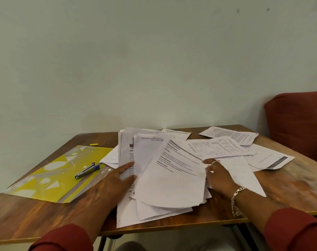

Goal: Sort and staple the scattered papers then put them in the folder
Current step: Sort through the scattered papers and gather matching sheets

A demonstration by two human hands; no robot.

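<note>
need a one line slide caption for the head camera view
Both hands, left hand and right hand, gather loose papers on a wooden table, with a stapler lying on a yellow folder.

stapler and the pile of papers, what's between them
In the head view, the left hand lies between the stapler and the paper pile, along with the yellow folder's clear edge.
</note>
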